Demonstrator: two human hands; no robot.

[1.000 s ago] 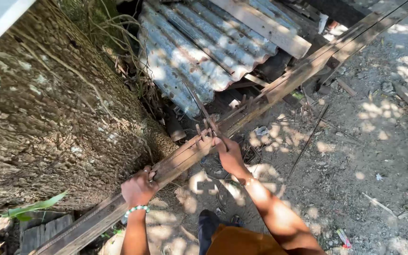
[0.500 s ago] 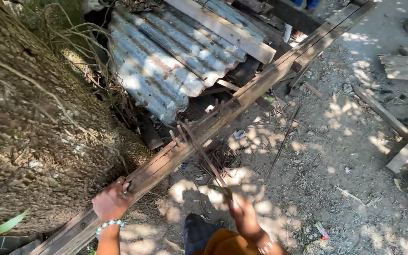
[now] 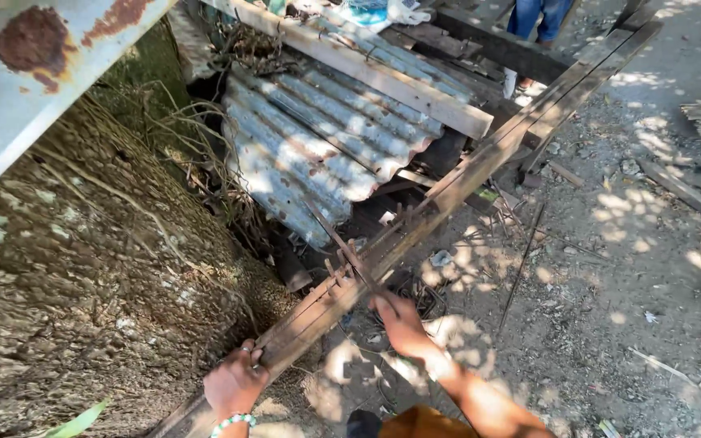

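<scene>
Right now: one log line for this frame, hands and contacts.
left hand: grips plank near low end | right hand: holds thin rod against plank | beside: corrugated sheet, tree trunk | ground: dirt

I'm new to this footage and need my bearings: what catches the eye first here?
A long wooden beam runs diagonally from bottom left to top right, gripped low by the left hand, with the right hand at a thin metal rod crossing it. Behind lie corrugated metal sheets; a big tree trunk fills the left.
</scene>
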